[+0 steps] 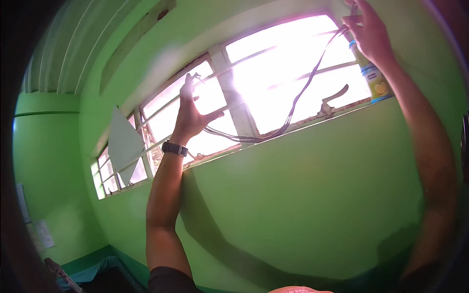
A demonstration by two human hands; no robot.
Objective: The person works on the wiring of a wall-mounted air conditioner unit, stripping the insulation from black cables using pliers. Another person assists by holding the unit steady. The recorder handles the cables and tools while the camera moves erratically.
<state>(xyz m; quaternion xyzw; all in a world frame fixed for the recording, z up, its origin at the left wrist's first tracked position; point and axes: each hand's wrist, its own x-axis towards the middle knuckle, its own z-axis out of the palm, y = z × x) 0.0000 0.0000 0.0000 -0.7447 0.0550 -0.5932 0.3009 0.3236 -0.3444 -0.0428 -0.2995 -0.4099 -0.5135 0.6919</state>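
Note:
Both my arms are raised toward a bright window in a green wall. A dark, thin cord (304, 89) sags in a loop between my hands, its lowest part along the sill. My right hand (370, 36) is closed on the cord's upper end at the upper right, its fingertips partly cut off by the picture's edge. With thumb and fingers apart, my left hand (192, 111) is up against the window bars; a dark wristwatch (175, 148) is on that wrist. The cord's other end runs to the left palm, where contact is hard to make out. Thin pale strands (198, 78) show by the left fingertips.
On the sill, beside my right forearm, stands a yellow bottle with blue parts (375, 82). A window latch (333, 100) sticks up from the frame. Horizontal bars (312, 75) cross the panes. A white triangular sheet (123, 141) hangs at the window's left part.

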